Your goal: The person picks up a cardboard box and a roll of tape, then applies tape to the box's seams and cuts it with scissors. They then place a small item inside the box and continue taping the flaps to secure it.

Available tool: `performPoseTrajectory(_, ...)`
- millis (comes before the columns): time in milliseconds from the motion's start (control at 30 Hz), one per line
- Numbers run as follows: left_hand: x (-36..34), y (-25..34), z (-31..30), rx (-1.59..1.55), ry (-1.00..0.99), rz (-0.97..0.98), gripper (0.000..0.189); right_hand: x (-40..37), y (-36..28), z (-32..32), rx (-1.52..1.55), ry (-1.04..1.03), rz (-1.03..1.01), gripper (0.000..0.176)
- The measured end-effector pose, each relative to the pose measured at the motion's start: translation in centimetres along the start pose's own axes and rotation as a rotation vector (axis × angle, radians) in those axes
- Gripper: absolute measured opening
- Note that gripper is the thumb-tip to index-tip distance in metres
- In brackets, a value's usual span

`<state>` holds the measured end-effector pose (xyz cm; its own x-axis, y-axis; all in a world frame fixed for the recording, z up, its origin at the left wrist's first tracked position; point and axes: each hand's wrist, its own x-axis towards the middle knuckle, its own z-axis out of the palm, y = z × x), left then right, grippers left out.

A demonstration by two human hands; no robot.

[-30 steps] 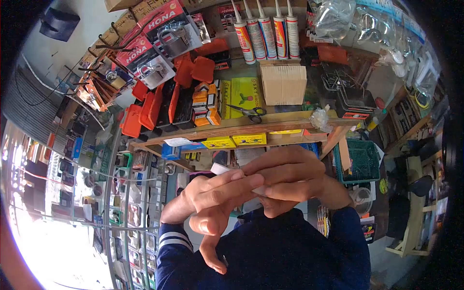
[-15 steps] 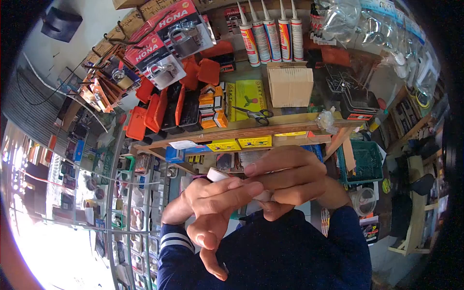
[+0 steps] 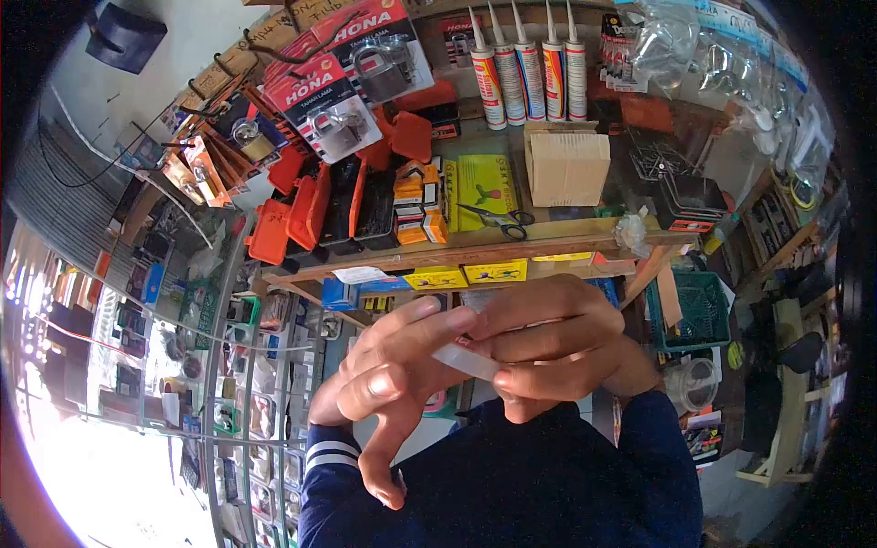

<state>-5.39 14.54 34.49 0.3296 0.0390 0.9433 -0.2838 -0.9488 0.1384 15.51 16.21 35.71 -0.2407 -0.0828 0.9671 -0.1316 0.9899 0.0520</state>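
On the red padlock packs (image 3: pixel 311 84), the words "HONA" and "TAHAN LAMA" show. Above the dark shirt (image 3: pixel 548 475), the right hand (image 3: pixel 557 340) pinches a small white strip (image 3: pixel 468 362). Its long side slants, one end pointing up and left toward the left hand (image 3: pixel 393 352). Those fingers spread wide; I cannot tell if they touch it.

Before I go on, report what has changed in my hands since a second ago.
Your left hand has spread its fingers. The white piece, which poked out above them, now shows between the hands, one end at the fingers of your right hand. The scissors and nozzled tubes stayed put.
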Motion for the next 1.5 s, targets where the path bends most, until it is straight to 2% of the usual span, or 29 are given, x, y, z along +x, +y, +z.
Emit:
performPoseTrajectory(167,-0.6,-0.4,0.9,-0.027,0.154,0.098,0.105,0.3,-0.1,0.4,-0.005,-0.021,-0.059,0.025)
performPoseTrajectory(233,-0.6,-0.3,1.2,-0.030,0.195,0.126,0.103,0.2,-0.6,0.5,0.008,-0.067,-0.066,0.017)
performPoseTrajectory(333,-0.4,-1.0,2.0,-0.021,0.236,0.185,0.100,0.4,-1.0,0.5,-0.029,-0.112,-0.070,0.022)
performPoseTrajectory(433,-0.8,-1.0,2.7,-0.103,0.299,0.162,0.098,0.0,-1.2,1.1,-0.028,-0.065,-0.057,0.018)
performPoseTrajectory(667,-1.6,-0.3,1.2,-0.157,0.199,0.024,0.101,-0.8,-1.0,2.4,0.044,0.055,-0.029,0.018)
performPoseTrajectory(733,-1.6,-0.2,1.4,-0.175,0.191,-0.008,0.102,-1.0,-0.9,2.7,-0.004,0.171,-0.043,0.016)
performPoseTrajectory(867,-0.9,-0.4,1.8,-0.183,0.197,0.088,0.103,-1.3,-0.4,1.6,-0.013,0.130,-0.032,0.015)
performPoseTrajectory(933,-0.7,2.3,1.2,-0.107,0.053,-0.431,0.105,-1.6,0.2,1.1,0.037,0.148,-0.074,0.020)
performPoseTrajectory(967,-0.9,1.2,2.2,-0.104,0.055,-0.430,0.105,-1.6,0.4,0.6,0.040,0.146,-0.076,0.020)
performPoseTrajectory(1033,-1.6,-2.1,4.8,-0.156,0.281,0.091,0.101,-1.7,0.7,-0.3,0.086,0.145,-0.117,0.018)
performPoseTrajectory(1067,-1.3,-2.8,5.4,-0.127,0.278,0.174,0.101,-1.8,0.7,-1.0,0.091,0.149,-0.117,0.018)
performPoseTrajectory(1167,-0.6,-3.7,6.6,-0.059,0.242,0.200,0.099,-2.3,0.8,-2.6,0.086,0.111,-0.142,0.021)
performPoseTrajectory(1233,-0.3,-4.3,7.4,-0.035,0.235,0.217,0.098,-3.0,1.0,-3.0,0.099,0.159,-0.120,0.026)
performPoseTrajectory(1333,0.1,-5.3,8.6,-0.004,0.227,0.247,0.096,-3.1,1.4,-5.0,0.105,0.117,-0.121,0.027)
performPoseTrajectory(1467,0.9,-6.2,10.2,0.010,0.219,0.252,0.094,-3.3,1.9,-6.9,0.090,0.166,-0.119,0.026)
performPoseTrajectory(1500,1.3,-5.7,10.7,-0.054,0.227,0.149,0.093,-3.4,1.9,-7.3,0.101,0.184,-0.095,0.024)
